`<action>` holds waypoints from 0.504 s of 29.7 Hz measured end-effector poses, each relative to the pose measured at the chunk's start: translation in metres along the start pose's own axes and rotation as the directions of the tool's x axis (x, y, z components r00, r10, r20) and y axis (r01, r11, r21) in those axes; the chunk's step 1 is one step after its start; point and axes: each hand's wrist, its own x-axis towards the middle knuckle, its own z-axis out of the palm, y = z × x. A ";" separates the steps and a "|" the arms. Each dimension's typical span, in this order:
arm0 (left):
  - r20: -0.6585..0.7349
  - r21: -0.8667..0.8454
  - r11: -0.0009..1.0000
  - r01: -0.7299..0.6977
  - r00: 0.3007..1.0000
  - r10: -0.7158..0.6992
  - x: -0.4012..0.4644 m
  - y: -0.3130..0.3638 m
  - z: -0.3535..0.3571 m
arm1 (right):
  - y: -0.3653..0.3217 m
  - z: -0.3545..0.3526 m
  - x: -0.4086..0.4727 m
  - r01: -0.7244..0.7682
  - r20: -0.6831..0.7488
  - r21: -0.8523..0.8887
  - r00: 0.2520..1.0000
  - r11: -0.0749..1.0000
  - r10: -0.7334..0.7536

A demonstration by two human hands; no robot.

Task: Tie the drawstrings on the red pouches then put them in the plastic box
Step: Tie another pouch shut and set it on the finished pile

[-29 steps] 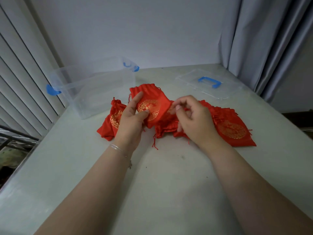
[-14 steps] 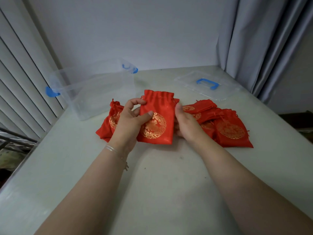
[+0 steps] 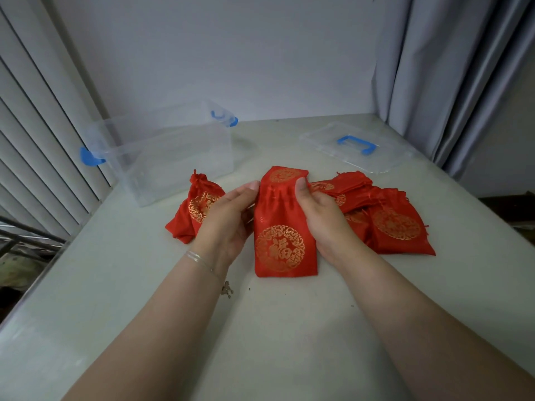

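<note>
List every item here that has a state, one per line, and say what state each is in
plastic box: open, lid off, no pouches inside
lid: lying flat on the table, apart from the box
held pouch: gripped at its neck by both hands, top folded back
left hand: gripping
right hand: gripping
left pouch: neck cinched
right pile of pouches: lying loose

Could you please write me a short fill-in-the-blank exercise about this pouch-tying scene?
1. Both hands, left hand and right hand, hold one red ____ by its neck.
2. The clear plastic box has ____ latches.
3. The box lid lies on the ____, off the box.
4. A silver ____ circles the left wrist.

Missing words: pouch; blue; table; bracelet
</note>
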 end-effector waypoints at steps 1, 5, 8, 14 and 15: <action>-0.022 -0.029 0.999 -0.030 0.999 0.030 0.000 0.001 -0.001 | -0.002 0.001 -0.002 -0.024 0.013 0.060 1.000 0.998 0.023; -0.069 -0.101 0.991 -0.085 0.995 0.078 0.001 0.001 -0.002 | -0.006 -0.001 -0.002 -0.046 -0.010 0.421 0.998 0.906 0.055; -0.125 -0.180 0.981 -0.067 0.991 0.045 0.005 -0.002 -0.002 | -0.006 -0.005 0.003 -0.038 -0.039 0.614 0.996 0.789 0.079; -0.331 -0.221 0.969 -0.107 0.943 0.028 0.013 -0.005 -0.009 | -0.009 -0.014 0.005 0.033 -0.071 0.800 0.997 0.600 0.040; -0.362 -0.218 0.969 -0.118 0.932 0.032 0.013 -0.005 -0.010 | -0.011 -0.017 0.006 0.056 -0.087 0.818 0.996 0.572 0.027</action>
